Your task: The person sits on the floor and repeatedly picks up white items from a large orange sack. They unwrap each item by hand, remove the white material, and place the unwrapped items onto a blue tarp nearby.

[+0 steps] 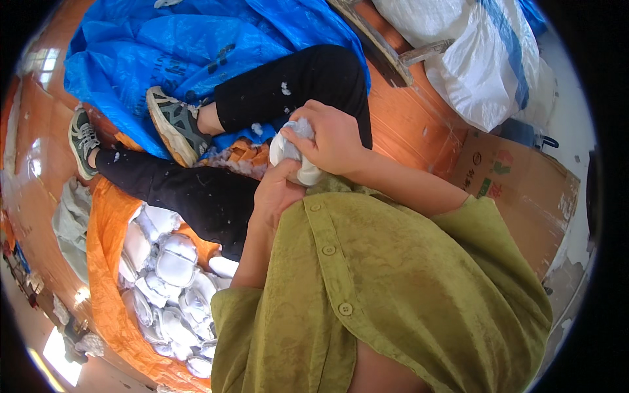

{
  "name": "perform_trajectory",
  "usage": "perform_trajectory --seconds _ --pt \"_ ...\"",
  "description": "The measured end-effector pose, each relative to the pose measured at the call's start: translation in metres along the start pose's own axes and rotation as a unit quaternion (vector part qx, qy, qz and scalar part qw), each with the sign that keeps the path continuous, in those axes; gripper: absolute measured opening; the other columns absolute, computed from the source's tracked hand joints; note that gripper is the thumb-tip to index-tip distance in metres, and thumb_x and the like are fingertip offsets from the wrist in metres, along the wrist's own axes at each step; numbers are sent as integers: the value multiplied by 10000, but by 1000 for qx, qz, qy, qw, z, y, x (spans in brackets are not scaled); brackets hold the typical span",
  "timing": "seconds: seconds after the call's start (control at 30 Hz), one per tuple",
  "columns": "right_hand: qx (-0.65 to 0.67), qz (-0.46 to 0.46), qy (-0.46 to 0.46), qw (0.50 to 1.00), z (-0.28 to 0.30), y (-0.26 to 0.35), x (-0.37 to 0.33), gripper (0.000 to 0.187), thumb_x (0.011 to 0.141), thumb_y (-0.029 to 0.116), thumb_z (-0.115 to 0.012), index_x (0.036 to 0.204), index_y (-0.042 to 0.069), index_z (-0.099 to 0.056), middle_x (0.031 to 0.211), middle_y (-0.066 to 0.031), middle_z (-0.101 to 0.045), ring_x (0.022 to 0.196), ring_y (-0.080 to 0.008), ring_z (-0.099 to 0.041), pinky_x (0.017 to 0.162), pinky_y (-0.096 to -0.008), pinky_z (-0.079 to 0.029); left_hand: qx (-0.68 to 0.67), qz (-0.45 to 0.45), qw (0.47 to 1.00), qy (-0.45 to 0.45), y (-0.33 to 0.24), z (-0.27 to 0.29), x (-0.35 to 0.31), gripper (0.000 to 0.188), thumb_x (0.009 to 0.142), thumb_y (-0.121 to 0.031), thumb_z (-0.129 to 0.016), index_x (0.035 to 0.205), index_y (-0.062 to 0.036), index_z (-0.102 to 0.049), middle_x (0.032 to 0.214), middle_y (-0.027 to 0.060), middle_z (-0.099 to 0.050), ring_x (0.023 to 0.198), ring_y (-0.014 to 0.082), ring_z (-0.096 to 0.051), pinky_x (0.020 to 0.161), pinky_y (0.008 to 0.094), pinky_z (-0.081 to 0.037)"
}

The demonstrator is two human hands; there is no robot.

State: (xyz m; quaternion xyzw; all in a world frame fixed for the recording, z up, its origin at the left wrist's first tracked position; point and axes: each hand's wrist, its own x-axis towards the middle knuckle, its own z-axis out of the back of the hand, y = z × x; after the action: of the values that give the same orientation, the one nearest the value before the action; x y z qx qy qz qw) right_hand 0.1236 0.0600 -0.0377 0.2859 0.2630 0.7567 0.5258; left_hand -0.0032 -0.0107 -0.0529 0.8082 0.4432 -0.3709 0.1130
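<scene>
Both hands gripped one small white pouch (pixel 291 149); the right hand (pixel 331 141) pinched on top, the left hand (pixel 275 190) cupped underneath to steady it. More white pouches (pixel 173 281) lay at eight o'clock on the orange sheet (pixel 105 262), within easy reach.

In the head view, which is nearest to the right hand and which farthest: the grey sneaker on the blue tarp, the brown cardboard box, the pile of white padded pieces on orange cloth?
From the right hand:
1. Grey sneaker, left of it.
2. Pile of white padded pieces, lower left, and brown cardboard box, right: too close to call.
</scene>
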Motion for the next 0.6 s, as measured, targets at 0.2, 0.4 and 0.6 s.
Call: perform_trajectory --seconds 0.2,0.4,0.6 --pt "82 -201 194 957 -1 -17 9 395 847 437 -620 780 53 -683 644 -94 -606 629 -237 -610 577 -339 -468 193 -87 977 -34 7 -3 4 452 754 -38 -547 1204 -18 -501 1062 84 -599 960 212 -602 836 343 -489" --pt "397 -408 227 790 -18 -59 5 391 898 358 -614 669 42 -621 617 3 -573 544 -76 -513 491 -260 -395 421 -312 851 -29 21 -1 6 305 752 -26 -546 1044 15 -621 919 34 -635 859 94 -575 765 259 -477" --pt "483 -196 151 840 -13 -44 -13 364 890 321 -610 1089 18 -576 1019 -58 -606 923 -123 -553 863 -297 -430 228 -213 946 -92 5 23 15 362 833 -90 -555 1176 22 -538 1087 91 -605 943 173 -613 775 284 -503"
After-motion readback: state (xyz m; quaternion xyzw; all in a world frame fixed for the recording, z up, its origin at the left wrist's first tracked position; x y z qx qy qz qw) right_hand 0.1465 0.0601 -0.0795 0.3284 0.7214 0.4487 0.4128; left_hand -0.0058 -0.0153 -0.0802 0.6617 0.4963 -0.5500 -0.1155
